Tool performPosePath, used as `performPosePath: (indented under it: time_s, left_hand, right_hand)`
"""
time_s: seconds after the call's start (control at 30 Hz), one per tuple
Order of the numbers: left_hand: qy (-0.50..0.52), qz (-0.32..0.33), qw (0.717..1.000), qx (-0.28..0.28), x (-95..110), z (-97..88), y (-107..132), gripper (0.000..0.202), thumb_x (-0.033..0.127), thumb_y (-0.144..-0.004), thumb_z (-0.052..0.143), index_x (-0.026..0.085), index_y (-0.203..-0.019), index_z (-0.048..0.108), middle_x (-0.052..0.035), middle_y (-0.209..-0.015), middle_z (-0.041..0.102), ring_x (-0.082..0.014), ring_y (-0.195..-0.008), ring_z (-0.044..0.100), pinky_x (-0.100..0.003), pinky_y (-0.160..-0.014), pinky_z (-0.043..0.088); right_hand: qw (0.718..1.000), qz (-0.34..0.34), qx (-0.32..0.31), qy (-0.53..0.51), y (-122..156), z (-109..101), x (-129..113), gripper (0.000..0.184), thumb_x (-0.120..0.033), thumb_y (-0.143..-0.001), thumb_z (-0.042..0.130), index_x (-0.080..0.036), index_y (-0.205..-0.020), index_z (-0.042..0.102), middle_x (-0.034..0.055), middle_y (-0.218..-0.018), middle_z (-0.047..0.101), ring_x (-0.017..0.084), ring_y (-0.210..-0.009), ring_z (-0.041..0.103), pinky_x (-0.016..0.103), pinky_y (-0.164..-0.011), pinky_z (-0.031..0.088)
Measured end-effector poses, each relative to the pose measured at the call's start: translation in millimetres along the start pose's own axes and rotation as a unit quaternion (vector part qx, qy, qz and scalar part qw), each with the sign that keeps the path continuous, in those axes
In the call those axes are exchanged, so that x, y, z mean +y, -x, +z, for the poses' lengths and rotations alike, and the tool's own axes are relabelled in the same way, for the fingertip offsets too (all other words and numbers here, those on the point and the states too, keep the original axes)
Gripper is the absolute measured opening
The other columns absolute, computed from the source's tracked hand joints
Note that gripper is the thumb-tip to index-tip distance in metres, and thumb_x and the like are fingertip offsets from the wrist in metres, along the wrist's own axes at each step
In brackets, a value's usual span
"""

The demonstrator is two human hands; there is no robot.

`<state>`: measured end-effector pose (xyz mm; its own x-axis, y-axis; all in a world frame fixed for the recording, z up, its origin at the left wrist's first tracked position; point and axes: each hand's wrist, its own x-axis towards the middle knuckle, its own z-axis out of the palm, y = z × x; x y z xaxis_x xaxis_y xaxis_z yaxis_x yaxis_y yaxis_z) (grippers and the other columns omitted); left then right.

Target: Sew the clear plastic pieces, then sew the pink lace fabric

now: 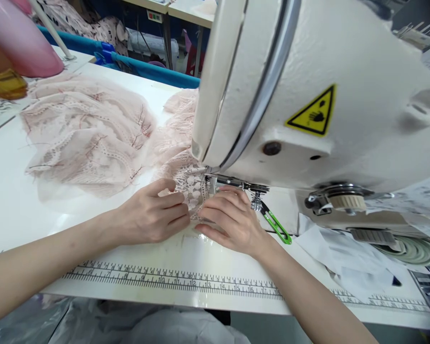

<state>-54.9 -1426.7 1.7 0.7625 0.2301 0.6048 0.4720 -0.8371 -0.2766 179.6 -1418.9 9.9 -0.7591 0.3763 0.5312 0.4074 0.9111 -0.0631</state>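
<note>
Pale pink lace fabric (194, 188) lies under the needle area of a white sewing machine (347, 52). My left hand (154, 212) is closed on the left edge of the lace, its fingers curled and the fingertips hidden. From the right, my right hand (236, 220) rests on the lace beside the presser foot, fingers stretched forward and thumb apart from them. The needle itself is hard to make out. Just behind my right hand lies a green thread snipper (277, 224).
A heap of pink lace pieces (89, 134) with loose reddish threads covers the table's left side. A printed ruler strip (175, 282) runs along the front edge. White paper scraps (344, 255) and a coiled pale green band (412, 251) lie at right. A blue rail (154, 73) borders the back.
</note>
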Motion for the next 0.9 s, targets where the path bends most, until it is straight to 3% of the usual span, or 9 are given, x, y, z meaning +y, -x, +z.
performPosePath:
  time_s: [0.07, 0.17, 0.27, 0.43, 0.53, 0.6, 0.67, 0.77, 0.9]
  left_hand:
    - [0.003, -0.001, 1.000, 0.000, 1.0, -0.1, -0.7, 0.025, 0.010, -0.089, 0.058, 0.021, -0.066, 0.059, 0.0038, -0.066, 0.059, -0.0138, -0.068, 0.052, -0.035, -0.074, 0.043]
    - [0.006, -0.001, 1.000, 0.000, 1.6, -0.7, -1.8, 0.026, 0.010, -0.088, 0.058, 0.020, -0.064, 0.057, 0.0033, -0.063, 0.057, -0.0142, -0.067, 0.051, -0.035, -0.074, 0.042]
    - [-0.001, 0.004, 1.000, -0.005, 1.3, -1.3, -2.2, 0.027, 0.010, -0.088, 0.058, 0.020, -0.063, 0.056, 0.0030, -0.062, 0.056, -0.0142, -0.065, 0.050, -0.034, -0.073, 0.042]
    - [0.009, 0.009, 1.000, -0.018, 1.2, -0.7, -1.9, 0.023, 0.009, -0.087, 0.059, 0.019, -0.067, 0.057, 0.0020, -0.067, 0.061, -0.0143, -0.067, 0.052, -0.034, -0.071, 0.043]
    - [0.064, -0.028, 0.997, -0.041, 1.0, 3.7, -0.9, 0.010, 0.014, -0.090, 0.054, 0.017, -0.087, 0.064, -0.0038, -0.088, 0.069, -0.0186, -0.086, 0.061, -0.035, -0.082, 0.048]
    - [0.113, -0.070, 0.988, -0.075, 0.2, 8.6, 0.7, 0.025, 0.021, -0.092, 0.051, 0.012, -0.112, 0.061, -0.0113, -0.114, 0.067, -0.0248, -0.111, 0.060, -0.040, -0.098, 0.046]
    - [0.144, -0.098, 0.978, -0.113, -0.8, 13.6, 3.0, 0.047, 0.027, -0.091, 0.050, 0.006, -0.132, 0.049, -0.0172, -0.133, 0.058, -0.0293, -0.128, 0.050, -0.043, -0.109, 0.040]
    - [0.141, -0.107, 0.973, -0.150, -1.6, 19.1, 6.5, 0.063, 0.034, -0.088, 0.049, 0.002, -0.142, 0.038, -0.0200, -0.141, 0.051, -0.0315, -0.135, 0.044, -0.043, -0.112, 0.038]
    - [0.119, -0.119, 0.971, -0.171, -1.0, 21.0, 8.6, 0.066, 0.036, -0.088, 0.048, 0.006, -0.146, 0.036, -0.0171, -0.144, 0.049, -0.0314, -0.138, 0.041, -0.043, -0.114, 0.035]
  right_hand:
    - [1.000, 0.011, -0.014, 0.008, 0.2, 1.8, -1.3, 0.015, -0.030, -0.090, 0.063, -0.020, -0.101, 0.064, 0.0013, -0.099, 0.071, 0.016, -0.098, 0.061, 0.037, -0.093, 0.047]
    - [1.000, -0.002, -0.002, -0.003, -1.2, 3.8, -2.8, 0.002, -0.023, -0.089, 0.064, -0.021, -0.090, 0.064, -0.0008, -0.094, 0.071, 0.015, -0.095, 0.060, 0.037, -0.095, 0.046]
    - [0.999, -0.021, 0.014, -0.035, -3.9, 3.1, -2.3, 0.008, -0.014, -0.087, 0.064, -0.021, -0.084, 0.064, -0.0018, -0.089, 0.071, 0.013, -0.089, 0.060, 0.037, -0.097, 0.047]
    - [0.997, -0.038, -0.013, -0.069, -6.0, -1.1, 0.8, 0.014, -0.009, -0.090, 0.057, -0.021, -0.091, 0.066, -0.0020, -0.089, 0.073, 0.011, -0.089, 0.063, 0.035, -0.096, 0.050]
    - [0.998, -0.037, -0.014, -0.052, -3.7, -0.1, 0.7, 0.012, -0.010, -0.089, 0.060, -0.019, -0.089, 0.067, -0.0017, -0.086, 0.074, 0.012, -0.089, 0.066, 0.033, -0.092, 0.052]
    - [0.999, -0.032, -0.018, -0.033, -1.9, 2.4, -0.6, 0.011, -0.010, -0.088, 0.063, -0.020, -0.089, 0.068, -0.0024, -0.085, 0.074, 0.013, -0.088, 0.067, 0.031, -0.087, 0.053]
    - [0.999, -0.028, -0.018, -0.020, -0.8, 5.4, -2.3, 0.011, -0.012, -0.087, 0.065, -0.021, -0.090, 0.069, -0.0035, -0.086, 0.075, 0.013, -0.088, 0.068, 0.029, -0.083, 0.053]
    - [1.000, -0.021, -0.009, -0.009, -1.4, 8.5, -5.0, 0.011, -0.013, -0.089, 0.063, -0.022, -0.088, 0.069, -0.0052, -0.086, 0.075, 0.011, -0.089, 0.067, 0.026, -0.080, 0.053]
    - [1.000, -0.020, -0.006, 0.009, -3.5, 8.7, -7.8, 0.011, -0.012, -0.090, 0.062, -0.020, -0.086, 0.068, -0.0065, -0.085, 0.075, 0.010, -0.085, 0.067, 0.023, -0.073, 0.054]
